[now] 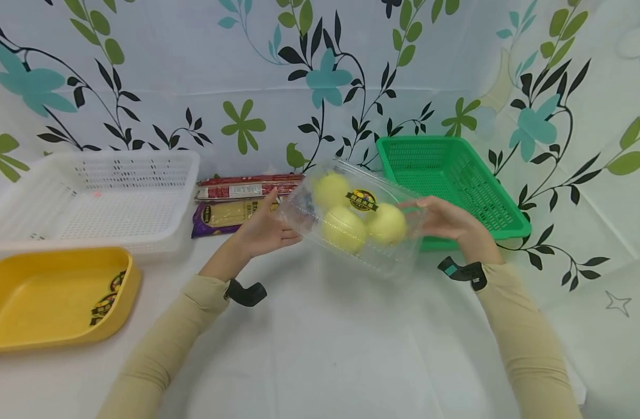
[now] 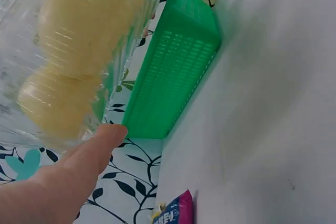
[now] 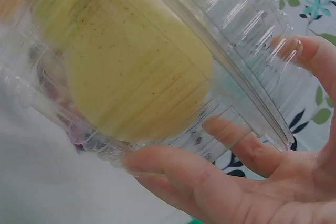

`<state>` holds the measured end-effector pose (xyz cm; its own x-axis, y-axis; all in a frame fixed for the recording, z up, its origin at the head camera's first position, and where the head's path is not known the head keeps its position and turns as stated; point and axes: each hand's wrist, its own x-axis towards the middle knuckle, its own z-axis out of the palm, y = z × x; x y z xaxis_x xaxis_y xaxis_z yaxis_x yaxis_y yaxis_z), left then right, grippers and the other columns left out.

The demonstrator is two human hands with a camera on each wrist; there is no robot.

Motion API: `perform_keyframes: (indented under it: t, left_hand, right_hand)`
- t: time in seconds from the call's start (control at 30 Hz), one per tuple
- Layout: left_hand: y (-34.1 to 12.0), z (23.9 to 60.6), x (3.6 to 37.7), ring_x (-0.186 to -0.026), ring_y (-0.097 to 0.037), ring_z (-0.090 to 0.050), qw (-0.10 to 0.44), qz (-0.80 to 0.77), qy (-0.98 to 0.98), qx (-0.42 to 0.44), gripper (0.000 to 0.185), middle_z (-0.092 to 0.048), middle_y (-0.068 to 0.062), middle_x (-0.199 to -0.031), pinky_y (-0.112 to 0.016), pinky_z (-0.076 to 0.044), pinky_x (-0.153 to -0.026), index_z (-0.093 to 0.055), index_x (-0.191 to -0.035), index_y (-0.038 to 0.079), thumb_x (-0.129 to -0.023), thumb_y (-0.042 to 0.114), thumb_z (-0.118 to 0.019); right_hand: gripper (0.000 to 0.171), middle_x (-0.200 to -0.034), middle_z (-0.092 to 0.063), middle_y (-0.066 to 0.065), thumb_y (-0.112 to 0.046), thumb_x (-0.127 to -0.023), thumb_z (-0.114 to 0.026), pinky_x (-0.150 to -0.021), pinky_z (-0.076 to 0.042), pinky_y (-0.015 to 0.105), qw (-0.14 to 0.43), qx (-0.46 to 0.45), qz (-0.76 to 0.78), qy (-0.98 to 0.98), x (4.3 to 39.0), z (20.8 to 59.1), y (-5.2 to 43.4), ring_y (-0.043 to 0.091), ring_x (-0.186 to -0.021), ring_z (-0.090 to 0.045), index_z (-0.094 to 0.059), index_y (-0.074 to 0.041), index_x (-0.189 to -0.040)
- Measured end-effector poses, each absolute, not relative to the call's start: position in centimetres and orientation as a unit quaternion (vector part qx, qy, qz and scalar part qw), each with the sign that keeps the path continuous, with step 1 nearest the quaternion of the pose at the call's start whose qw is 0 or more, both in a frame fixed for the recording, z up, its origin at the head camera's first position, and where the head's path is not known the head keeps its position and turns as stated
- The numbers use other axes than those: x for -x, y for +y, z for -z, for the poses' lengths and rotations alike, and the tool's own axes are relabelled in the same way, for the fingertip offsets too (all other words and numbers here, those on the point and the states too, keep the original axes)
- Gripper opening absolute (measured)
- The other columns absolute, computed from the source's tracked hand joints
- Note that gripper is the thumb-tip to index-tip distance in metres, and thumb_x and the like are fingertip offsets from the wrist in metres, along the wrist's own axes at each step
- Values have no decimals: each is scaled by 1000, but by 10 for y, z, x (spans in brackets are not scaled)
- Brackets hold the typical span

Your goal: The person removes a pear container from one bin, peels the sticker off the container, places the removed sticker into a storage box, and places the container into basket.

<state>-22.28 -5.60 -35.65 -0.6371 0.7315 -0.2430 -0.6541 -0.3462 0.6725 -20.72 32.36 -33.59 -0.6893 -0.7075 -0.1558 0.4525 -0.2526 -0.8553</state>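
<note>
A clear plastic box (image 1: 385, 263) with a lid is held up above the white table, tilted down toward the right. Inside it are three round yellow fruits (image 1: 345, 230) that look like pears, and a black and yellow label (image 1: 362, 200) sits on top. My left hand (image 1: 267, 233) grips the box's left end, and my right hand (image 1: 445, 220) grips the right end. In the right wrist view, the fingers (image 3: 176, 166) support the box from below, with the thumb on its other side. Only part of the left hand (image 2: 68, 179) shows in the left wrist view, against the box's edge.
Behind the right hand stands a green basket (image 1: 456, 180). To the left are a white basket (image 1: 163, 241) and, in front of it, a yellow tray (image 1: 48, 331) with stickers inside. Red packets (image 1: 236, 191) and a purple-edged packet (image 1: 220, 216) lie behind the left hand.
</note>
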Motion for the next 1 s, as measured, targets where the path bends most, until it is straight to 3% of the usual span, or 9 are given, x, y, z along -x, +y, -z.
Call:
perform_keyframes:
  t: [0.1,0.2,0.37,0.53,0.67,0.8,0.9,1.0]
  left_hand:
    - [-66,357,218,-131,-35,-10,430,-809,398,-48,94,-2,-20,-145,-40,-16,-103,3,-143,11,-81,62,-44]
    - [-75,358,213,-123,-33,-31,432,-793,427,-46,91,-10,-22,-143,-38,-25,-101,0,-143,9,-82,59,-46]
    - [-86,363,205,-102,-26,-52,439,-773,453,-57,84,-26,-22,-132,-34,-37,-93,-4,-142,11,-85,52,-50]
    - [-94,372,193,-100,-28,-53,421,-789,445,-48,75,-31,-21,-126,-36,-39,-91,-4,-141,17,-88,40,-52]
    - [-101,379,181,-100,-27,-52,398,-802,444,-42,73,-38,-17,-120,-34,-41,-90,-6,-140,14,-89,36,-53]
    - [-108,385,170,-102,-24,-51,376,-808,450,-52,63,-46,-12,-115,-33,-41,-90,-17,-136,11,-90,35,-52]
    - [-114,389,162,-102,-23,-51,362,-817,445,-60,49,-50,-9,-112,-32,-40,-89,-25,-128,11,-91,34,-48]
    - [-117,393,155,-100,-20,-52,345,-826,443,-52,40,-53,-8,-108,-30,-41,-87,-29,-121,11,-92,32,-47]
  right_hand:
    - [33,-115,-50,17,-9,-94,-25,-86,-41,44,375,142,763,507,209,339,312,31,-104,-50,-48,-5,-118]
    - [34,-113,-51,15,-11,-95,-26,-84,-43,42,374,148,746,530,210,342,304,29,-102,-51,-53,-8,-115]
    - [25,-116,-46,15,-25,-92,-46,-87,-41,43,364,130,722,574,213,350,294,30,-102,-49,-52,-11,-113]
    - [36,-121,-37,20,-29,-92,-47,-91,-37,44,345,96,719,596,212,358,281,28,-104,-47,-45,-4,-117]
    - [51,-129,-27,25,-29,-96,-38,-93,-37,43,322,61,728,602,208,361,268,29,-108,-42,-27,8,-130]
    - [61,-137,-14,29,-27,-97,-38,-91,-38,42,293,48,737,607,203,363,257,39,-115,-33,-11,10,-136]
    - [56,-137,-14,29,-24,-96,-41,-91,-39,40,270,38,755,597,198,365,248,41,-115,-33,-18,11,-134]
    - [35,-130,-27,26,-19,-95,-43,-90,-38,37,238,34,785,571,192,370,240,33,-108,-41,-42,6,-120]
